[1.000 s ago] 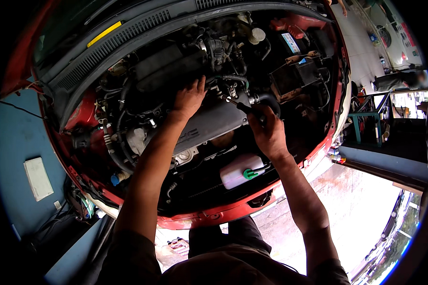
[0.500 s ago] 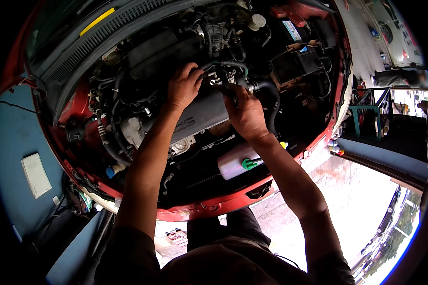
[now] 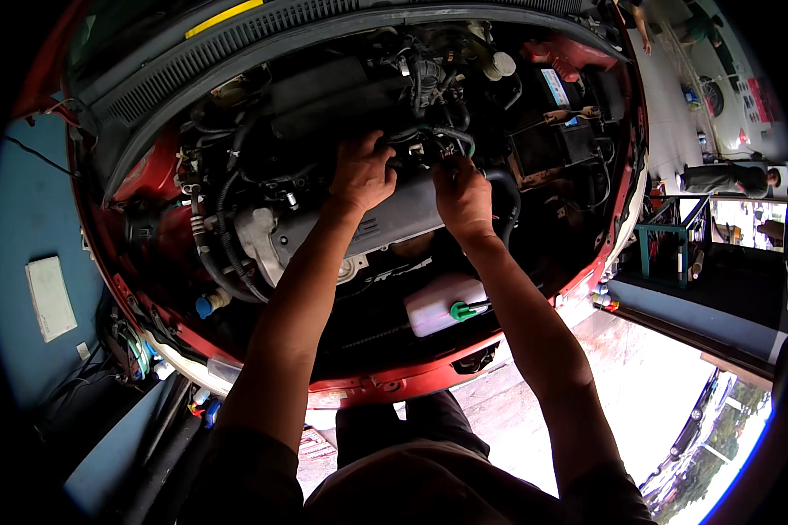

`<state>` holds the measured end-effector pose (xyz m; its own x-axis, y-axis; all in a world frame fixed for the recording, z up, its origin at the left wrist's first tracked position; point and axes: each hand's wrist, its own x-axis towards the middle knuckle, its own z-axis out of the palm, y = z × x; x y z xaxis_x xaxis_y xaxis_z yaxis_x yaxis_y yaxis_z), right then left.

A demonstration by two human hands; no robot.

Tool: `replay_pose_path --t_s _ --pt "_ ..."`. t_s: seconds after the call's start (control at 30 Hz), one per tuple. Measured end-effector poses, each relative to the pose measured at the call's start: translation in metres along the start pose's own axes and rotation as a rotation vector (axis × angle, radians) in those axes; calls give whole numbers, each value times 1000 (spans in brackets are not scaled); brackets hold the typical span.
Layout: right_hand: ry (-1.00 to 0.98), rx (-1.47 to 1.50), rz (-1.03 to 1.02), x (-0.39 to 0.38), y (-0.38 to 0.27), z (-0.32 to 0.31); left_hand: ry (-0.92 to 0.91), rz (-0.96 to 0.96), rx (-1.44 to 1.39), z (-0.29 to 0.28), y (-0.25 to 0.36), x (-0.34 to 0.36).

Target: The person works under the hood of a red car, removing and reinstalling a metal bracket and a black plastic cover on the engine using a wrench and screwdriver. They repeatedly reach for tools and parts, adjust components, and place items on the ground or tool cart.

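Note:
Both arms reach into the open engine bay of a red car. My left hand (image 3: pixel 362 175) is closed at the far edge of the long dark engine cover (image 3: pixel 394 210), with its fingers curled down; what they grip is hidden. My right hand (image 3: pixel 464 194) is beside it, at the cover's right end. Its fingers are pressed together among hoses and small fittings (image 3: pixel 446 144), and whatever is between them cannot be made out. A thick black hose (image 3: pixel 506 206) curves down just right of this hand.
A pale reservoir with a green cap (image 3: pixel 442 306) sits near the front red body edge (image 3: pixel 411 381). The battery (image 3: pixel 559 136) is at the right. A blue cap (image 3: pixel 205 306) shows at left. Beyond the car, a person (image 3: pixel 727 179) is at far right, near a green-framed rack (image 3: pixel 665 241).
The view has shifted, so the engine bay sits a little further right. My left fingers are curled more, and my right fingers have drawn in among the fittings.

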<state>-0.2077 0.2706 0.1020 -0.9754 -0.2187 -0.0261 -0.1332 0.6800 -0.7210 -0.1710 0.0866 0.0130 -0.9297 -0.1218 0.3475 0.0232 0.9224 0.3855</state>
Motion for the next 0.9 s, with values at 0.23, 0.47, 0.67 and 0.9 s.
replay_pose_path --t_s 0.23,0.47,0.67,0.9 --pt "-81 -29 7 6 -4 0 -40 -32 -13 2 2 2" --pt "-289 137 105 18 -18 8 -8 -62 -66 5 0 -2" --pt "-288 974 877 15 -31 4 -38 -73 -60 3 6 -1" --pt "-368 816 681 19 -69 12 7 -53 -67 0 4 1"
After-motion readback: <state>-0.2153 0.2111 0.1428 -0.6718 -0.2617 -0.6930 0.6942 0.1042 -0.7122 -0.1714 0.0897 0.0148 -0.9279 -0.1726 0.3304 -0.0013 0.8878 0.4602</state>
